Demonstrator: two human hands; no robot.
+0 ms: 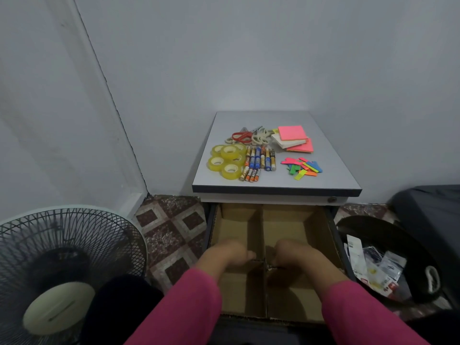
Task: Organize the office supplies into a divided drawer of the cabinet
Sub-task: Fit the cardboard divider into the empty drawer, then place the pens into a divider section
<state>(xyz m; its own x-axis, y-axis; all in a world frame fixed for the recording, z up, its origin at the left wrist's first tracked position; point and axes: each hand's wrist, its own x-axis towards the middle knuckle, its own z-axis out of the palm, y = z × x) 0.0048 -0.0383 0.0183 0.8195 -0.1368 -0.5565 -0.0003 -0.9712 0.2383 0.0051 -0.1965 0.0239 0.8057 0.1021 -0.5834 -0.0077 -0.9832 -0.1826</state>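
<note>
Dim, flat indoor lighting; glowing softly on the wall (pixel 249 70), blurring both hands (pixel 231 252), bending edges wide-angle, casting soft shadows inside the drawer (pixel 318 227).

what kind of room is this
Probably a corner of a home or small office. A low cabinet stands against plain grey walls with its cardboard-divided drawer pulled open, on a patterned tile floor. A standing fan and a full waste bin flank it.
</note>
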